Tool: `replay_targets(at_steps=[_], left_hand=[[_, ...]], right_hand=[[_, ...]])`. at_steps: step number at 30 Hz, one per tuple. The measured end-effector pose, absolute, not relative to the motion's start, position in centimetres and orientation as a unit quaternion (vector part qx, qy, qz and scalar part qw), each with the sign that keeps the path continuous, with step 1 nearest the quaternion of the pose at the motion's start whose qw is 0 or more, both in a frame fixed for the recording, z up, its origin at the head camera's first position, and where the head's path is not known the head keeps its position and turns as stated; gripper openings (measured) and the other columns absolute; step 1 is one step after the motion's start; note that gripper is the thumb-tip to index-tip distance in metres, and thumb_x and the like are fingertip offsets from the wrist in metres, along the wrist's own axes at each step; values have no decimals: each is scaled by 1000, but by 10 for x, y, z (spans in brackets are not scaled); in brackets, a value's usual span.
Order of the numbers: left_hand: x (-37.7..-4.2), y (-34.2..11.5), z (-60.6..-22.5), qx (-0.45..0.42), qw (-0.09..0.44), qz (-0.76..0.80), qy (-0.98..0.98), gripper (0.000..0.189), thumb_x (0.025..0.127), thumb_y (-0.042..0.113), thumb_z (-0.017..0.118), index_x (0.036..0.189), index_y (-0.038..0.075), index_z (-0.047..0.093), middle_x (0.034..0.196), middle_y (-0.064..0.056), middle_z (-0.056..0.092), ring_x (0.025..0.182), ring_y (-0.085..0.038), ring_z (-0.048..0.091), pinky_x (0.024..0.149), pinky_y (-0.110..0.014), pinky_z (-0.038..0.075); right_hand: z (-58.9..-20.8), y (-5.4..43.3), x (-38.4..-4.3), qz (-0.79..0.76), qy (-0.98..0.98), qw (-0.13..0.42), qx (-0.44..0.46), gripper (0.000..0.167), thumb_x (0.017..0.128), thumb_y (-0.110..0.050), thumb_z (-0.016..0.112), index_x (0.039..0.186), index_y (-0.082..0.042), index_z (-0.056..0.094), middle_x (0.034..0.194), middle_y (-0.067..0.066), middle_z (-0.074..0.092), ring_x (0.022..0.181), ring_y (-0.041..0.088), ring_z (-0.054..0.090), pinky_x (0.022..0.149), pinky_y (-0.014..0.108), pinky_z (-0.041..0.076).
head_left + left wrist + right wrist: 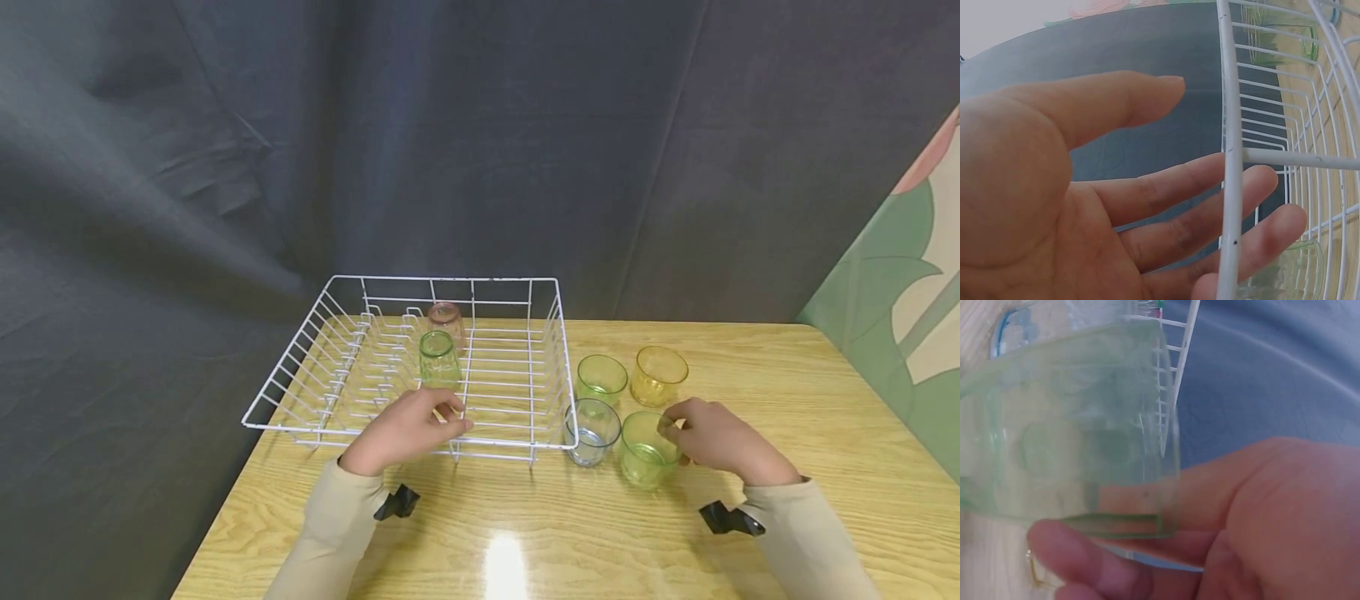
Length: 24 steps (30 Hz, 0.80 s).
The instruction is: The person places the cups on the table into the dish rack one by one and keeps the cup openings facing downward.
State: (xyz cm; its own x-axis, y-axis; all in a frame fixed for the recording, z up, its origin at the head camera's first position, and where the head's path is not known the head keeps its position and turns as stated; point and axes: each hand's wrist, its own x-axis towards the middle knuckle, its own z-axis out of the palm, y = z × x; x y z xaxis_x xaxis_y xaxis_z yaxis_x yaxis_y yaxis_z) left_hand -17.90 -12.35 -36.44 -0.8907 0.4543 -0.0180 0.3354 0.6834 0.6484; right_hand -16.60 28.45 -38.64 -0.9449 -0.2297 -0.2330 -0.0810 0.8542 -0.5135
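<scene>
My right hand (716,437) pinches the side wall of a wide green glass (647,467) near its rim. In the right wrist view this see-through glass (1079,431) fills much of the picture, with fingers and thumb on its wall. My left hand (412,429) is held loosely at the front rim of the white wire dish rack (517,443), nothing in its grasp. The left wrist view has some fingertips (1282,234) reaching past the rack's top wire. Inside the rack, a green glass (439,367) and a pink glass (447,321) stand upside down, one behind the other.
Left of the held glass stands a bluish clear glass (591,437) close to the rack's right side. Behind are another green glass (602,379) and a yellow glass (658,379), both upright on the wooden table (585,533). A dark curtain (480,150) hangs behind the table.
</scene>
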Motion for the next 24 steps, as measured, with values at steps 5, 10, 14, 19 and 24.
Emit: replay_targets(at_steps=[5, 10, 14, 19, 24], left_hand=[[-179, -122, -365, 220, 81, 326, 916, 26, 94, 31, 67, 110, 11, 72, 92, 3, 68, 81, -11, 62, 74, -32, 50], [-178, -120, -365, 194, 75, 329, 921, 25, 95, 34, 66, 108, 14, 73, 94, 3, 69, 76, -9, 61, 71, -33, 50], [-177, -118, -364, 170, 63, 342, 922, 27, 95, 39, 65, 106, 15, 73, 95, 2, 69, 73, -9, 61, 67, -32, 50], [-176, -118, -364, 153, 60, 354, 921, 30, 96, 42, 65, 109, 16, 73, 97, 4, 69, 76, -10, 61, 66, -32, 49], [-176, -117, -363, 152, 56, 358, 920, 33, 95, 45, 65, 111, 17, 72, 99, 3, 69, 77, -10, 61, 68, -32, 50]], right_hand=[[-380, 283, -163, -240, 961, 114, -83, 27, 97, -13, 54, 112, 4, 69, 88, 6, 70, 65, 15, 63, 60, 34, 44], [-371, 280, -159, -234, 964, 96, -82, 27, 96, -13, 52, 110, 1, 71, 79, 2, 69, 63, 16, 61, 59, 33, 41], [-363, 276, -156, -227, 968, 77, -80, 27, 98, -16, 51, 106, -2, 72, 67, -2, 65, 59, 15, 54, 56, 33, 39], [-355, 270, -152, -236, 968, 51, -73, 26, 98, -17, 49, 100, -4, 71, 62, -3, 61, 53, 15, 45, 50, 32, 35], [-349, 266, -149, -243, 968, 13, -65, 31, 99, -18, 47, 107, 0, 70, 61, -5, 61, 51, 14, 45, 47, 31, 34]])
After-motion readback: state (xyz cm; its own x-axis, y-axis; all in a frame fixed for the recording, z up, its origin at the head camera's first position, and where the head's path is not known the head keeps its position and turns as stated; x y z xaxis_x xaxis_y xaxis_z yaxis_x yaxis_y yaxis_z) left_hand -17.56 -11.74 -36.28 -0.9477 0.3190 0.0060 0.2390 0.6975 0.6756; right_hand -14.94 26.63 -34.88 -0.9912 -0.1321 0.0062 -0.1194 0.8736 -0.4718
